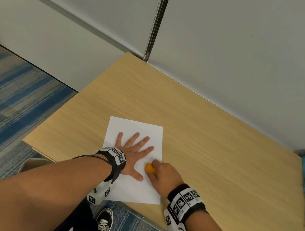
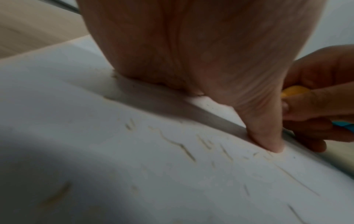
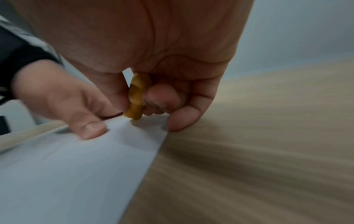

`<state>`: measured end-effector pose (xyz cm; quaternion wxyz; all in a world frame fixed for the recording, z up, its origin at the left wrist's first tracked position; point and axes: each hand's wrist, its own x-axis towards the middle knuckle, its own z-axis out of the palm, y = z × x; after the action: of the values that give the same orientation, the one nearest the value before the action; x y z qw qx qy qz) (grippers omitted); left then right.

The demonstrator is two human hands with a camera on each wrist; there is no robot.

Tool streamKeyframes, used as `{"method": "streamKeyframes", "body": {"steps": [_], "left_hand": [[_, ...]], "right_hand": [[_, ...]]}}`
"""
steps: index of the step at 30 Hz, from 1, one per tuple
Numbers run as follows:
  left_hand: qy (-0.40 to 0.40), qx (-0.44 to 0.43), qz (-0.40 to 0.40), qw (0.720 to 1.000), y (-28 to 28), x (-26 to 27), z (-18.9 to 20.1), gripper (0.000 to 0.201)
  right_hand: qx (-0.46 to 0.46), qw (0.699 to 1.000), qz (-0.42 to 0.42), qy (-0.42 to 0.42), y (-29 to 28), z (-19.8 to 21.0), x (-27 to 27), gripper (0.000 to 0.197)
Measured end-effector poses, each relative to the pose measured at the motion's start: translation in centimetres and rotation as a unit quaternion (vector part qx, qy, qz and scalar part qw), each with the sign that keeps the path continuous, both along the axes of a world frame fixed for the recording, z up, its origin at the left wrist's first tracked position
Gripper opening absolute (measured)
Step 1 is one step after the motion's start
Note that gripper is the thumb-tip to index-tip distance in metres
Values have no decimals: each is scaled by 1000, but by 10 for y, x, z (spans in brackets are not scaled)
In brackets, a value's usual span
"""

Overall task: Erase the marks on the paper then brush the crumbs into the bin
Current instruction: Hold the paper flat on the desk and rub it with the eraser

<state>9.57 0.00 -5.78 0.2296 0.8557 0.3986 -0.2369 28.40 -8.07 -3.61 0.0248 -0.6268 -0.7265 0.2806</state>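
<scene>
- Fingers [image 3: 162,98] of right hand [image 1: 165,174]: curled, pinching orange eraser [image 1: 150,167]; eraser's lower tip touching paper [image 1: 136,128], near its right edge.
- Left hand [image 1: 133,151]: fingers straight and spread wide, palm pressed flat on paper, holding nothing.
- Paper: white sheet on wooden table [image 1: 218,146], near the front edge.
- Key relation: eraser just right of left thumb [image 2: 268,136]; crumbs [image 2: 187,151] lie on the near side of that thumb.
- Judgement: erasing in progress. Bin not identified.

One paper [image 1: 137,191], one eraser [image 1: 149,167], two hands, one table [image 1: 218,146].
</scene>
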Motion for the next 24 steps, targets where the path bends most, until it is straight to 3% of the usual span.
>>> {"method": "streamKeyframes", "body": {"steps": [4, 6, 9, 13, 17, 19, 21, 24], "left_hand": [[6, -2, -2, 1000, 1, 0, 4, 122], [9, -1, -12, 1000, 1, -1, 5, 122], [16, -4, -62, 998, 4, -4, 9, 120], [36, -3, -215, 976, 12, -2, 30, 117], [48, 1, -303, 952, 13, 2, 52, 96], [24, -30, -272, 961, 13, 1, 57, 85], [-29, -67, -187, 980, 13, 2, 61, 79], [-67, -64, -64, 994, 6, 12, 54, 84]], "right_hand": [[-24, 974, -194, 115, 8, 2, 22, 26], [-24, 957, -250, 148, 5, 0, 24, 25], [-6, 953, -266, 145, -4, -1, 26, 30], [41, 938, -302, 164, -15, 1, 33, 33], [79, 934, -303, 169, -24, 4, 40, 35], [78, 932, -302, 183, -26, 5, 42, 36], [61, 933, -299, 193, -27, 5, 42, 35], [30, 934, -293, 202, -28, 5, 41, 35]]}}
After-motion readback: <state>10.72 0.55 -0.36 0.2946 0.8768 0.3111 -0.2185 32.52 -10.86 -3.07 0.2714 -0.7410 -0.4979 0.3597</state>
